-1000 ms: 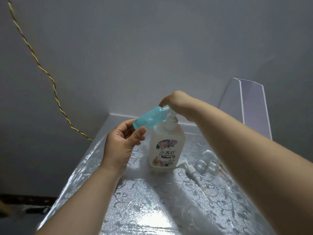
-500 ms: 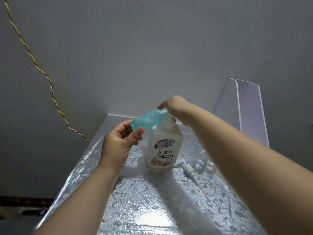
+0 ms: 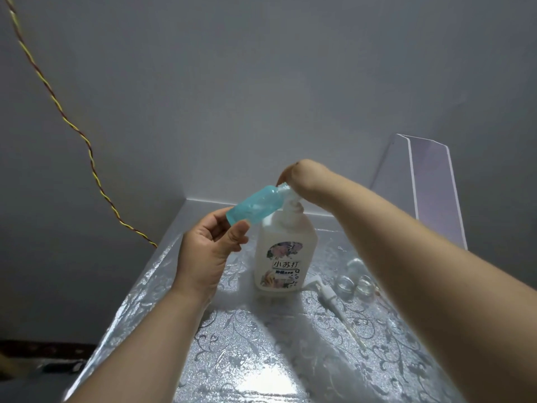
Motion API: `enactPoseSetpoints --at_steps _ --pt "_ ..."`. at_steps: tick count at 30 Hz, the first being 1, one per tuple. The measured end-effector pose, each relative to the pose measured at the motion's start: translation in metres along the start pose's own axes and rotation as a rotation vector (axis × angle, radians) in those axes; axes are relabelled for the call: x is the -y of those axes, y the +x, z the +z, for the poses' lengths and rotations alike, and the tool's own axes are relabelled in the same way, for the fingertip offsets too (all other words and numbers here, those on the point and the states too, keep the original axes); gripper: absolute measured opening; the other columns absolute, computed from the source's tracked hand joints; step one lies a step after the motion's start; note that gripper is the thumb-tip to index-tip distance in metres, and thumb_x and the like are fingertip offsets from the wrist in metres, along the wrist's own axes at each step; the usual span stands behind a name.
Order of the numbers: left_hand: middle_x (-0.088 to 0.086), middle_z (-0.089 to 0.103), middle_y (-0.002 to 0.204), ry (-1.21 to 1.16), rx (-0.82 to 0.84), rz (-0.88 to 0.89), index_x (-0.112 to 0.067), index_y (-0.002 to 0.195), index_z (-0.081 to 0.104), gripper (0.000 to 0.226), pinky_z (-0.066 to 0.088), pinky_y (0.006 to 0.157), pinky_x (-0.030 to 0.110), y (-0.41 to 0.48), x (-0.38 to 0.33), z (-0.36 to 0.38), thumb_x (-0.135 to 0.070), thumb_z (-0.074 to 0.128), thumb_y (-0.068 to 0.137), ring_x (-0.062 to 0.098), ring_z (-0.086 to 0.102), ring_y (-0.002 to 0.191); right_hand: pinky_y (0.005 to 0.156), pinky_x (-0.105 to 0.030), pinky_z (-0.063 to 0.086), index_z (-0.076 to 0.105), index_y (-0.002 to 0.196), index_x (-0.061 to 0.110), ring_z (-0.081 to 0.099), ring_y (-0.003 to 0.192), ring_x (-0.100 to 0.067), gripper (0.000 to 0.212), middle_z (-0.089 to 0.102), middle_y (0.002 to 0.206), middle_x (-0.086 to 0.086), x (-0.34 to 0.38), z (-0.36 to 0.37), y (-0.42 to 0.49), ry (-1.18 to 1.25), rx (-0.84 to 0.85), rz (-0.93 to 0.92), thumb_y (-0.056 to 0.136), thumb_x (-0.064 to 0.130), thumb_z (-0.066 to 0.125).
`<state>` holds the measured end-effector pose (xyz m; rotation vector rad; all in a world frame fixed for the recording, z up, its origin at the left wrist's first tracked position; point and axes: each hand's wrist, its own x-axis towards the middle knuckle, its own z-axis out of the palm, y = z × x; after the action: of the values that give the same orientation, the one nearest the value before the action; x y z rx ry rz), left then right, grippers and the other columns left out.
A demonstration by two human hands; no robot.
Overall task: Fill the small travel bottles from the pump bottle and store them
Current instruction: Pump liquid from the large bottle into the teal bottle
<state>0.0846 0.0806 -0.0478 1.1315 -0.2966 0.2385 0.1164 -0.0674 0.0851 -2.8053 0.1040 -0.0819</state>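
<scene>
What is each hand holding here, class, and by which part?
The left hand pinches the blue travel bottle by its bottom end. The right hand sits on the pump head of the pump bottle; whether it grips it cannot be told.

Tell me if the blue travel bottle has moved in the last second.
No. The blue travel bottle keeps its mouth at the nozzle of the pump bottle, tilted as before, base in the left hand.
</scene>
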Motion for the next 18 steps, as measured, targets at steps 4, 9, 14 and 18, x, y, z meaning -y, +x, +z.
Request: enactPoseSetpoints --at_steps 4,9,14,18 --pt "-0.005 0.071 0.070 0.009 -0.009 -0.011 -0.021 0.091 0.069 0.074 0.048 0.055 0.014 0.000 0.002 -0.002 -0.066 0.085 0.034 0.005 0.061 0.058 0.101 -0.032 0.044 0.060 0.127 0.003 0.054 0.121 -0.028 0.038 0.056 0.133 -0.014 -0.003 0.004 0.002 -0.159 0.050 -0.037 0.091 0.000 0.049" --pt "-0.005 0.071 0.070 0.013 -0.005 -0.015 -0.021 0.092 0.070 0.075 0.047 0.054 0.014 -0.002 0.001 -0.001 -0.066 0.085 0.034 0.005 0.060 0.058 0.093 -0.031 0.049 0.060 0.124 -0.002 0.055 0.121 -0.033 0.036 0.058 0.131 -0.020 -0.007 0.010 0.005 0.021 0.053 0.009 0.092 -0.001 0.045" --pt "-0.007 0.070 0.069 0.008 -0.005 -0.005 -0.021 0.094 0.069 0.076 0.047 0.053 0.014 -0.003 0.000 -0.001 -0.066 0.085 0.035 0.005 0.059 0.056 0.059 -0.024 0.036 0.059 0.118 -0.009 0.045 0.073 -0.021 0.032 0.053 0.093 -0.015 -0.009 0.003 -0.003 0.231 0.001 -0.006 0.096 0.010 0.044" --pt "-0.006 0.070 0.069 0.002 -0.008 0.000 -0.022 0.095 0.069 0.075 0.047 0.053 0.015 -0.002 -0.001 -0.001 -0.067 0.085 0.037 0.005 0.060 0.057 0.073 -0.026 0.042 0.069 0.105 -0.002 0.061 0.090 -0.025 0.029 0.068 0.110 -0.013 -0.005 -0.014 0.000 0.358 -0.093 -0.046 0.096 0.015 0.047"
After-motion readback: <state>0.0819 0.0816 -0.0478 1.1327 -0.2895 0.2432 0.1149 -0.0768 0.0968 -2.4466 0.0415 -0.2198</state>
